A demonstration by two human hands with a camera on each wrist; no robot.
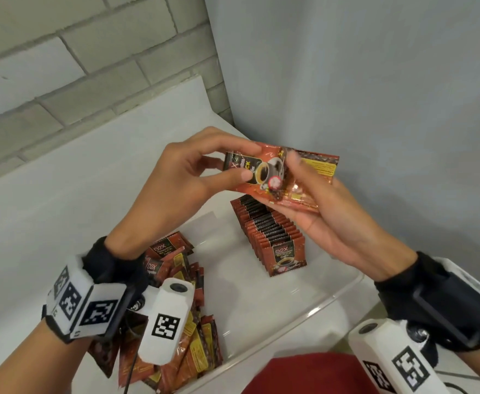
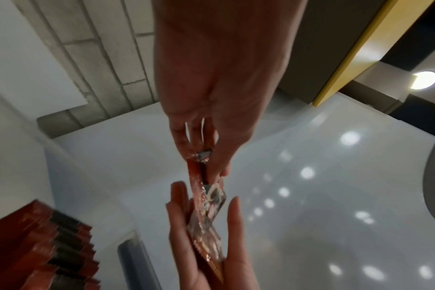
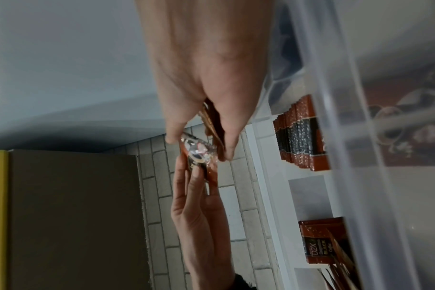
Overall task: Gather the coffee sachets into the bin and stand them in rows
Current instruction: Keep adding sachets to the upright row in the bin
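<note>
Red-brown foil coffee sachets [image 1: 272, 172], a small stack, sit between my hands above the clear plastic bin [image 1: 318, 302]: left hand [image 1: 176, 177] pinches one end, right hand [image 1: 326, 217] cups the rest.

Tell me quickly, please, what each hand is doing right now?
Left hand: pinching a coffee sachet by its end.
Right hand: holding a few sachets, fingers curled round them.

Even, soft indoor light in the head view; both wrist views are dimmer, motion-blurred and warped at the edges.
</note>
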